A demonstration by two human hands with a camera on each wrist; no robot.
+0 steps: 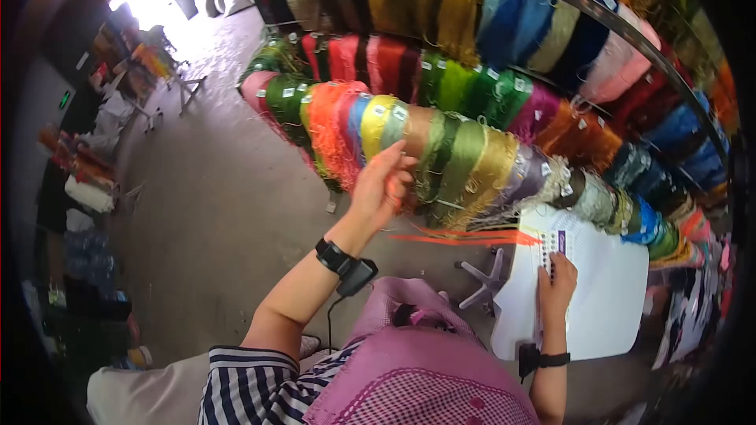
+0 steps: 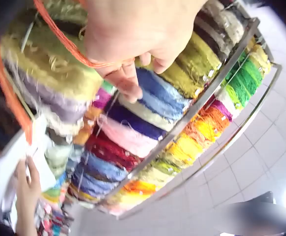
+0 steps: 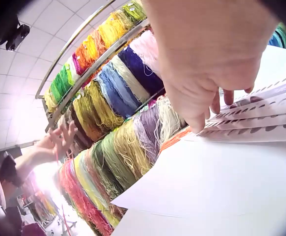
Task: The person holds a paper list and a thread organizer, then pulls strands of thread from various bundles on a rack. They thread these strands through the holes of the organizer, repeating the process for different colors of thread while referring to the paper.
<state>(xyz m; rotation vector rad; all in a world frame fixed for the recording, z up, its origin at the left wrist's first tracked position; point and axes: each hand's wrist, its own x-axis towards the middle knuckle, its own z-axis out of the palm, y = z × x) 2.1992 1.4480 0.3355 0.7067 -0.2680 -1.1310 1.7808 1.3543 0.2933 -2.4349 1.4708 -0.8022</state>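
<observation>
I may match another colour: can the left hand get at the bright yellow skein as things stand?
Probably yes: the bright yellow skein hangs close by the left hand in the head view, with nothing visible blocking it, though that hand holds orange thread.

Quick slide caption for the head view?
Orange thread stretched from the left hand toward the right hand, beside hanging rows of colorful yarn.

Two hands, two wristbands, one tabletop

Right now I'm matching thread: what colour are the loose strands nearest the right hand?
Orange; the strands show best in the left wrist view.
</observation>
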